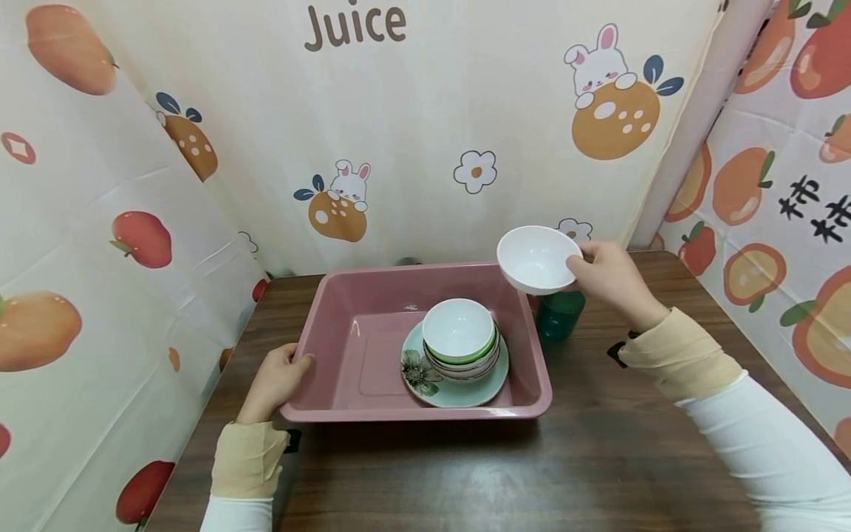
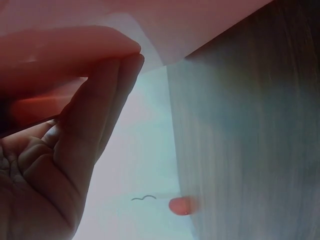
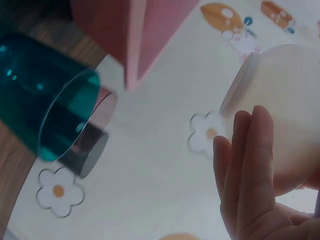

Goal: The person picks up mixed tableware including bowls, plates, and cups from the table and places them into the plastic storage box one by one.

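Note:
My right hand (image 1: 610, 284) pinches a white bowl (image 1: 535, 260) by its right rim, thumb on the inside. The bowl is tilted and held up over the back right corner of a pink basin (image 1: 412, 415). In the right wrist view, straight fingers (image 3: 257, 150) lie along the outside of the bowl. At the basin's left side, my left hand (image 1: 275, 383) grips the rim, with the thumb over it and the fingers outside. Inside the basin, toward the right, a pale green plate (image 1: 455, 399) with a flower print carries a stack of bowls (image 1: 459, 332), a white one on top.
A teal cup (image 1: 561, 314) stands on the dark wooden table (image 1: 598, 458) just right of the basin. In the right wrist view, a pinkish cup (image 3: 104, 112) and a grey cup (image 3: 92, 155) show beside it. Fruit-printed cloth (image 1: 412, 111) hangs behind and at both sides.

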`<state>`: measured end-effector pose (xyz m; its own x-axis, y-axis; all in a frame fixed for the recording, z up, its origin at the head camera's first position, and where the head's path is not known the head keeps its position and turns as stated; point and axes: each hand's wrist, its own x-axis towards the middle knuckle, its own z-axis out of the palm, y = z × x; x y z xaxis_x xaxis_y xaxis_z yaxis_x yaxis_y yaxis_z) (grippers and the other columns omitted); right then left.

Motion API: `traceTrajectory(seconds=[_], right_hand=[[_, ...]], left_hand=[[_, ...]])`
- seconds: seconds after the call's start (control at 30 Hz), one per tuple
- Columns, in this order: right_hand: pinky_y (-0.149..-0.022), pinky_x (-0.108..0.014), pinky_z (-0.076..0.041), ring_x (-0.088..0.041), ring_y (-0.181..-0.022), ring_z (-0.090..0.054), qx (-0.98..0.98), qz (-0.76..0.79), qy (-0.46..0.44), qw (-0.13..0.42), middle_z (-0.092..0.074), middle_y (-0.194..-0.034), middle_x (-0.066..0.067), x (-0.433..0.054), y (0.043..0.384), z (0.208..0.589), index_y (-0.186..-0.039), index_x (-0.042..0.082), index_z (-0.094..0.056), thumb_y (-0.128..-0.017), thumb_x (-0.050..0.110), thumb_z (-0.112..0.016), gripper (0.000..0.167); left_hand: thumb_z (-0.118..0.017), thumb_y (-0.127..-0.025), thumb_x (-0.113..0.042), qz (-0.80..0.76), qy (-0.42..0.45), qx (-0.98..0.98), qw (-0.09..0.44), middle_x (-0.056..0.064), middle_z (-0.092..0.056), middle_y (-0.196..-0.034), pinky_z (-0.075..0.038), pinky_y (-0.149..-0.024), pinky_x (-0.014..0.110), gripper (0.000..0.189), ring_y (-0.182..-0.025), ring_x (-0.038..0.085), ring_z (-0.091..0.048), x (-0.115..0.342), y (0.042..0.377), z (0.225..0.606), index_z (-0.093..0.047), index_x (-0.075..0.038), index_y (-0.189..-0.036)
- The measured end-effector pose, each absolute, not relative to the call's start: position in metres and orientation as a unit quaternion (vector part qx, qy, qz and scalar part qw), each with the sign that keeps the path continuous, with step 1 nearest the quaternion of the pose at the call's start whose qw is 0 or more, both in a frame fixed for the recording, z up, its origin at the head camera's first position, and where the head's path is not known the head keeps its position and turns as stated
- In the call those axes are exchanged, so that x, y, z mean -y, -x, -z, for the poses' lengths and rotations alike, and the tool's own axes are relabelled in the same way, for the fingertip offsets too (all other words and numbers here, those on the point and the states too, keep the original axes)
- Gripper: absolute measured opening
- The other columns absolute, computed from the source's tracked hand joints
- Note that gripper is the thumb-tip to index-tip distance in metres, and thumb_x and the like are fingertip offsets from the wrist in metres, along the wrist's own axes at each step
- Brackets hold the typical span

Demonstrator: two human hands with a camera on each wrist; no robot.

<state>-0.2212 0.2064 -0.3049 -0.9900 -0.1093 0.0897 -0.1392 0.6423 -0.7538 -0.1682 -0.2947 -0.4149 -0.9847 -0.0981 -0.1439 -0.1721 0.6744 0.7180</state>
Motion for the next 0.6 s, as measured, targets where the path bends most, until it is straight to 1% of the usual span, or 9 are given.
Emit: traceTrajectory(seconds=[0.07, 0.17, 0.3, 0.43, 0.6], right_hand=[[-0.06, -0.022, -0.055, -0.007, -0.07, -0.065, 0.901, -0.427, -0.078, 0.005, -0.067, -0.106, -0.03, -0.2, 0.218, 0.305, -0.124, -0.01, -0.059, -0.098, 0.014, -0.041, 0.04], [-0.061, -0.021, -0.055, -0.009, -0.071, -0.066, 0.896, -0.435, -0.086, -0.007, -0.068, -0.105, -0.028, -0.189, 0.215, 0.307, -0.121, -0.01, -0.061, -0.097, 0.011, -0.042, 0.038], [-0.061, -0.023, -0.055, -0.009, -0.071, -0.065, 0.896, -0.433, -0.1, -0.015, -0.07, -0.099, -0.024, -0.176, 0.212, 0.312, -0.118, -0.009, -0.063, -0.095, 0.009, -0.044, 0.035], [-0.06, -0.023, -0.054, -0.011, -0.068, -0.065, 0.895, -0.43, -0.112, -0.024, -0.072, -0.093, -0.02, -0.168, 0.21, 0.318, -0.117, -0.008, -0.064, -0.093, 0.008, -0.045, 0.034], [-0.062, -0.023, -0.056, -0.011, -0.072, -0.066, 0.889, -0.44, -0.118, -0.042, -0.071, -0.099, -0.021, -0.16, 0.21, 0.324, -0.121, -0.008, -0.062, -0.093, 0.008, -0.045, 0.036]], left_hand=[[-0.053, -0.096, -0.018, -0.397, 0.07, -0.914, 0.051, 0.015, -0.069, -0.091, -0.05, -0.063, 0.029, 0.036, -0.069, 0.013, -0.061, 0.295, 0.168, 0.414, -0.061, 0.006, -0.121], [-0.053, -0.096, -0.019, -0.394, 0.065, -0.915, 0.055, 0.016, -0.069, -0.093, -0.05, -0.063, 0.028, 0.037, -0.07, 0.013, -0.061, 0.296, 0.168, 0.414, -0.06, 0.007, -0.121], [-0.054, -0.097, -0.02, -0.399, 0.06, -0.913, 0.059, 0.019, -0.068, -0.096, -0.05, -0.064, 0.028, 0.038, -0.071, 0.013, -0.062, 0.296, 0.167, 0.413, -0.058, 0.008, -0.123], [-0.055, -0.098, -0.021, -0.408, 0.061, -0.909, 0.064, 0.02, -0.068, -0.097, -0.051, -0.064, 0.028, 0.04, -0.072, 0.013, -0.063, 0.296, 0.166, 0.411, -0.057, 0.009, -0.124], [-0.056, -0.098, -0.025, -0.413, 0.06, -0.906, 0.068, 0.019, -0.069, -0.098, -0.051, -0.065, 0.028, 0.043, -0.075, 0.013, -0.063, 0.296, 0.166, 0.408, -0.057, 0.009, -0.125]])
